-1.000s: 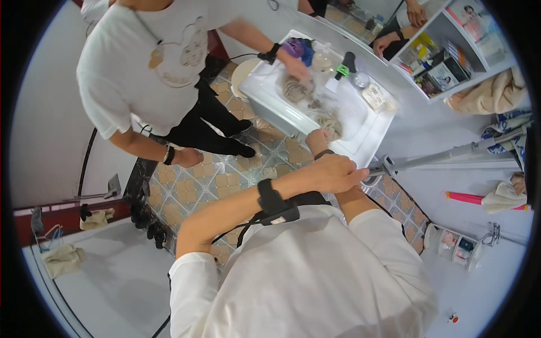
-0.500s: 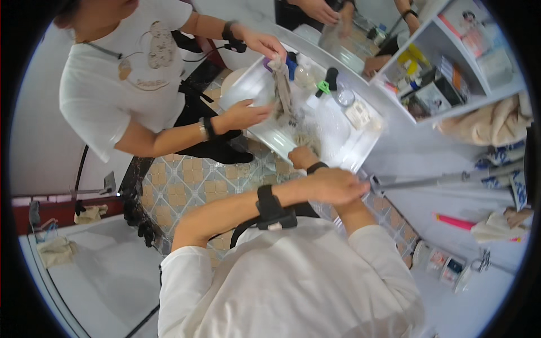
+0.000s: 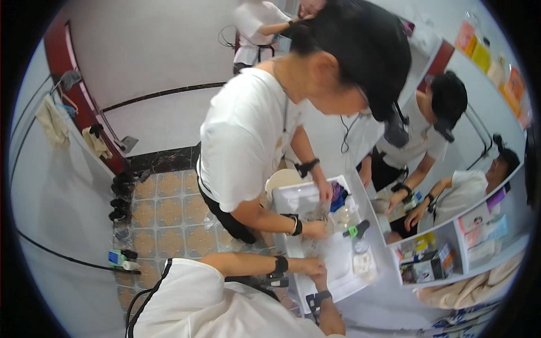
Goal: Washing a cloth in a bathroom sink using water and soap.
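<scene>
Head view: at the near end of the sink [image 3: 346, 288], the person's left hand [image 3: 306, 266] lay palm-down, its forearm crossing from the left, and met the right hand [image 3: 319, 274], whose forearm angled up from below. Whether either hand was clenched or grasping anything, the blur hid. A greyish cloth [image 3: 311, 246] was in the sink, just beyond, beside a co-worker's hand [image 3: 314, 229].

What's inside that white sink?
In the white sink, a blurred greyish cloth shows by the other person's hands. The wearer's left hand and right hand overlap at the sink's near end; anything beneath these hands is covered.
</scene>
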A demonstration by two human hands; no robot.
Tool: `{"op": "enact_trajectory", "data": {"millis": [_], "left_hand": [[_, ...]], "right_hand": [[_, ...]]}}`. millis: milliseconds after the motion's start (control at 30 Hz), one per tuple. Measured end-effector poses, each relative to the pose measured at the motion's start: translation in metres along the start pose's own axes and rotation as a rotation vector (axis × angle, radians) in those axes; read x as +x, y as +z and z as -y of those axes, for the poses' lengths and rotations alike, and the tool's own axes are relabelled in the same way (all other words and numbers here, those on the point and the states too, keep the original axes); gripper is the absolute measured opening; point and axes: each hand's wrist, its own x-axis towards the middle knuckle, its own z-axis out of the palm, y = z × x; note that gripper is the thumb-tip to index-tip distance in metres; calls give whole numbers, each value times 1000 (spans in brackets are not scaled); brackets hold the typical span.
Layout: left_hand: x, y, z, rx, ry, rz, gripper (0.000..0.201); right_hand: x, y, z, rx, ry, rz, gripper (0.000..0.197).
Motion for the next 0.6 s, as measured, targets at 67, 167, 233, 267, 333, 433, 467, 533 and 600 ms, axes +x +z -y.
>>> {"op": "enact_trajectory", "data": {"millis": [67, 167, 233, 267, 333, 433, 467, 533, 600], "left_hand": [[3, -1, -3, -182, -110, 85, 22], [-15, -18, -10, -443, -262, 64, 19], [-19, -27, -22, -502, -240, 1, 17], [-21, -31, -24, -468, -234, 13, 17], [-24, -38, -16, -441, -227, -1, 17], [-31, -41, -7, -412, -177, 32, 17], [-37, -42, 3, -408, -208, 24, 17], [-46, -44, -13, -390, -225, 80, 21], [-60, -48, -10, -392, -260, 34, 23]], "right_hand": [[23, -44, 12, -609, -205, 78, 23], [40, -18, 127, -278, 132, -186, 23], [52, -21, 147, -307, 6, -273, 20], [53, -23, 153, -324, -111, -347, 17], [60, -19, 151, -484, -139, -309, 19], [64, -20, 89, -875, -354, -251, 25], [61, -1, 87, -783, -233, -97, 30], [55, -26, 18, -908, -232, 56, 35], [54, -21, -13, -1036, 75, 372, 55]]}}
